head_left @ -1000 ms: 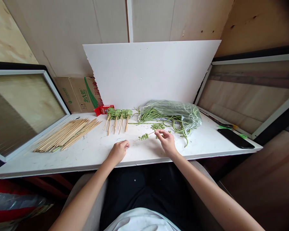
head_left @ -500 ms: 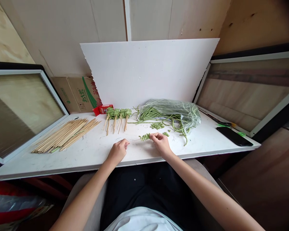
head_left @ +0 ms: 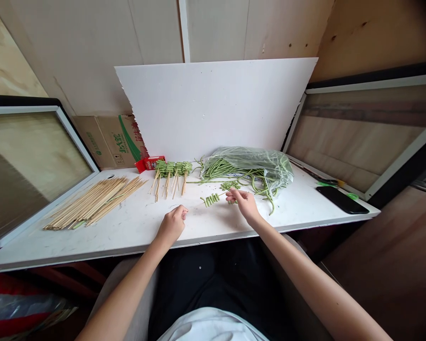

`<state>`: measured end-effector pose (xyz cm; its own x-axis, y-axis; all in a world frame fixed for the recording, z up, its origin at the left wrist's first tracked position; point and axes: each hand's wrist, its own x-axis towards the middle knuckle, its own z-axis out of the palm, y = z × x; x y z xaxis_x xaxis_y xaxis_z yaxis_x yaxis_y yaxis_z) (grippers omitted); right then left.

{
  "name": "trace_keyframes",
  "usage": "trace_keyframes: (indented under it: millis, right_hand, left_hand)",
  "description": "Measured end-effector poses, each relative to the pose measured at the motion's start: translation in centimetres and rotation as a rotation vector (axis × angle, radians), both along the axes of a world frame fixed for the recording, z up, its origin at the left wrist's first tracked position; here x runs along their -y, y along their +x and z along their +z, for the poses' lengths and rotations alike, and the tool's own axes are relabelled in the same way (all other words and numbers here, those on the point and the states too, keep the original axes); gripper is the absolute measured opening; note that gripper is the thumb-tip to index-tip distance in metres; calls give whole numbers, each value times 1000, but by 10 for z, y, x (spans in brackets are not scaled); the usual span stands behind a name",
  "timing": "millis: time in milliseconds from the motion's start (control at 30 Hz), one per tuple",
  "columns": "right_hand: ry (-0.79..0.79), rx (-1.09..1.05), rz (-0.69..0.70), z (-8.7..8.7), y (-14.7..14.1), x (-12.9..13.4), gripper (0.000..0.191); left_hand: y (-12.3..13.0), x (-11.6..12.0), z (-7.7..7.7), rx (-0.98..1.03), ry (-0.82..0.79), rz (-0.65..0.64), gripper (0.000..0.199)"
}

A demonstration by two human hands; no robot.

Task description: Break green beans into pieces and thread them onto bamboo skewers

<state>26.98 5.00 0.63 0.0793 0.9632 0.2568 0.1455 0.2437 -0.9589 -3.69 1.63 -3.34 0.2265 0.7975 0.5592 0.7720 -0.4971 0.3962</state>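
Skewer (head_left: 222,193) (left end indistinct) with beans (head_left: 212,200)

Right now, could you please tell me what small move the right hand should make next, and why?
I'd probably thread another bean piece with the right hand: bare stick shows between it and the threaded beans, and a pile of cut pieces lies just beyond. Whether that hand already pinches a piece, I can't tell.
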Motion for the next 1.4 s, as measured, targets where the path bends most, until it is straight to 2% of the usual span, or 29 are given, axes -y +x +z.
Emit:
trace_keyframes:
  millis: [67, 233, 300, 433, 600, 833, 1000, 1233, 1300, 1400]
  right_hand:
    - [96, 174, -25, -2, 16, -9, 51]
    - [369, 831, -27, -12, 39, -17, 26]
    - [429, 999, -6, -16, 39, -15, 28]
    - [482, 1202, 16, -18, 32, -11, 36]
    - [494, 1278, 27, -13, 25, -11, 33]
    - [511, 1266, 33, -9, 22, -11, 24]
    - [570, 1149, 34, -12, 24, -13, 18]
    - [561, 769, 15, -16, 28, -22, 17]
    - [485, 607, -21, -17, 28, -24, 21]
    - [274, 240, -39, -20, 25, -26, 34]
  left_hand:
    - [1, 0, 1, -7, -5, 14, 24]
    - [1, 0, 2, -8, -16, 24, 25]
    - [2, -1, 2, -7, -19, 23, 26]
    - [1, -1, 1, -6, -29, 15, 25]
    - [1, -1, 1, 7, -40, -4, 23]
    - [2, 0, 3, 3, -44, -5, 22]
    - [1, -1, 2, 1, -37, -6, 22]
    - [2, -1, 2, 1, -33, -10, 23]
    - [2, -1, 2, 4, -32, -9, 23]
    - [2, 0, 3, 8, -31, -12, 23]
